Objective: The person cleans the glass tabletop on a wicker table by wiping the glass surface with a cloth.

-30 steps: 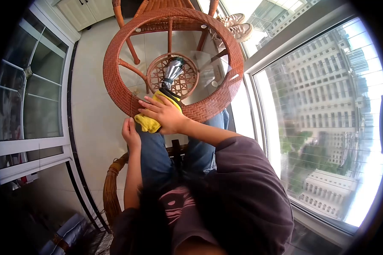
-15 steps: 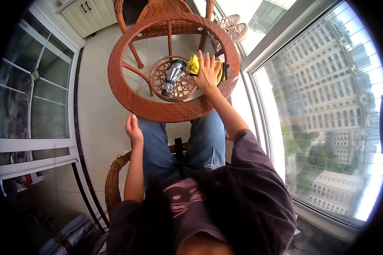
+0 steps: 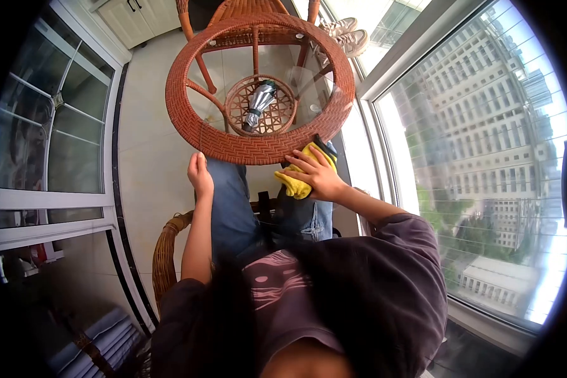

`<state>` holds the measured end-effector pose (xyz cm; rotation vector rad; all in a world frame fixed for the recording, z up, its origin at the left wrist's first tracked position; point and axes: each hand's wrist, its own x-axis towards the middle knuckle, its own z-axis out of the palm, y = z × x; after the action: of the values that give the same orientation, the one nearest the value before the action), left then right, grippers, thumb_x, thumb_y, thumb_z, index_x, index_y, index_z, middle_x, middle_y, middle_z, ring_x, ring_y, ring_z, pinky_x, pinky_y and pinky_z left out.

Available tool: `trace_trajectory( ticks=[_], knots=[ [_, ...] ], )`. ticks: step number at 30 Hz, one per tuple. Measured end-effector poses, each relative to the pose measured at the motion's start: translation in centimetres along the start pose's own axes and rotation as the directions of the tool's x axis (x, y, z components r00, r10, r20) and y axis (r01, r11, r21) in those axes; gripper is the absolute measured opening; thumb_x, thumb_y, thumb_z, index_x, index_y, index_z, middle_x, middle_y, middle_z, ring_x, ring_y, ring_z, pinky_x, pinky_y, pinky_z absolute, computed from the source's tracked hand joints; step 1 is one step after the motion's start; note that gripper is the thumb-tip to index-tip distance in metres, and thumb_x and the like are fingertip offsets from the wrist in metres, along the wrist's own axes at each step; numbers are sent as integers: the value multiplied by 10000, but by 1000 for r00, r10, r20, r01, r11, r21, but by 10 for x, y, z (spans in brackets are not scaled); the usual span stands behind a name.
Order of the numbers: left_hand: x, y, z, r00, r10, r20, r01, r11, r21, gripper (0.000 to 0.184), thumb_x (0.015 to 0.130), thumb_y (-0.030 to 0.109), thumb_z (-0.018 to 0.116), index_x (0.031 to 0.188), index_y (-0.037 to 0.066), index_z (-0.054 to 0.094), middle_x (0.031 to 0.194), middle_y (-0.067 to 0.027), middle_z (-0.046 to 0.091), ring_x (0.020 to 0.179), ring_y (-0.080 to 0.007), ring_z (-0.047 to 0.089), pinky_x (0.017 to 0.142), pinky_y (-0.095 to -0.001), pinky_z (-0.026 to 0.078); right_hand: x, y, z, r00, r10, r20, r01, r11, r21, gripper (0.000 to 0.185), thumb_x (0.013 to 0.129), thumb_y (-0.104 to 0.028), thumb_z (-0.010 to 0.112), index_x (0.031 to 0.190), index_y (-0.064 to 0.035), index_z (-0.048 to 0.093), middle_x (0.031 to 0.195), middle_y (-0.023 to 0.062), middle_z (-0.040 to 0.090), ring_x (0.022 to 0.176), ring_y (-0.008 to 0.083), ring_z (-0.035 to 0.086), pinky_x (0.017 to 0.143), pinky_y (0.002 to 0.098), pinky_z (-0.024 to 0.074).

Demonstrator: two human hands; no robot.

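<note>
My right hand (image 3: pixel 315 176) presses a yellow cloth with black edging (image 3: pixel 294 184) against the near right of the round table's woven reddish-brown rim (image 3: pixel 258 151). Its fingers are somewhat spread over the cloth, which hangs past the edge above my right knee. My left hand (image 3: pixel 200 176) is closed at the near left edge of the rim, fingertips touching it or just beside it; what lies between them is hidden. Through the glass top, a folded silver umbrella (image 3: pixel 260 104) shows in the round woven basket shelf (image 3: pixel 294 113) below.
A wicker chair (image 3: pixel 249 9) stands beyond the table, with pale shoes (image 3: pixel 353 41) to its right. A large window (image 3: pixel 472 157) runs along the right side. A glazed door (image 3: pixel 75 126) is at the left. My legs are under the near rim.
My right hand has drawn the yellow cloth from the glass's right side toward me, onto the near right rim. My left hand stays by the near left edge. The view has shifted slightly.
</note>
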<state>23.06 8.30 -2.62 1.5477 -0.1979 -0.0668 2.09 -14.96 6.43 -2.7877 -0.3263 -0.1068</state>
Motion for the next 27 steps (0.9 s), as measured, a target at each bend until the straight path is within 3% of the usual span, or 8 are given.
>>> trace_trajectory(
  ticks=[5,11,15,18,21,23,24,27],
  knots=[
    [1,-1,-1,1000,-6,9,5,999,47,311,912,204,411,652,45,348,616,27,305,580,-72,292,528,-223,276,-105,66,-41,856,479,-194,-495,868,-41,566,648,-199,689,1177,-136,498,1145,125,516,1052,291,490,919,409,358],
    [0,1,0,999,-31,-32,33,997,63,306,906,218,426,659,41,387,615,32,324,578,-62,301,527,-215,286,-182,135,-43,132,896,-424,-859,317,402,494,713,-148,613,1151,-86,394,968,195,568,880,366,561,748,406,448],
    [3,-5,-2,1000,-22,-20,23,999,40,302,905,228,432,670,39,404,620,35,340,580,-58,310,526,-210,290,-175,143,-41,241,970,-25,-151,63,986,355,783,-109,547,1125,-45,472,960,85,572,847,216,575,760,333,471],
    [1,-1,1,999,-34,-33,35,998,48,307,904,234,437,670,39,405,621,36,342,580,-56,312,524,-208,289,-150,132,-43,422,880,219,310,-368,877,344,851,-301,459,1027,-18,546,922,105,613,805,229,597,752,338,488],
    [2,1,-3,1000,1,4,-2,998,68,289,898,230,456,675,49,418,621,36,349,577,-53,321,521,-199,287,-134,128,-35,637,730,247,300,-530,793,400,844,-386,474,978,-23,574,882,109,623,749,223,607,712,343,504],
    [5,5,-5,994,-102,28,102,995,-11,266,891,223,468,688,55,428,620,33,361,573,-52,333,519,-195,288,-122,126,-30,403,696,595,-206,-564,799,320,823,-268,551,1002,-3,568,890,100,622,766,186,608,707,297,500],
    [5,13,-6,976,-210,60,215,973,-88,244,884,215,481,700,61,437,619,31,373,570,-51,344,516,-192,289,-120,108,-32,592,780,204,-118,-166,979,276,796,-176,578,1007,2,561,897,91,620,774,169,605,696,287,498],
    [11,43,-16,918,-373,137,361,927,103,181,867,175,500,730,67,454,622,25,402,554,-49,360,503,-188,288,-109,127,-24,552,782,289,-205,-209,956,268,773,-118,580,1007,9,553,897,89,618,790,170,603,694,289,500]
  ],
)
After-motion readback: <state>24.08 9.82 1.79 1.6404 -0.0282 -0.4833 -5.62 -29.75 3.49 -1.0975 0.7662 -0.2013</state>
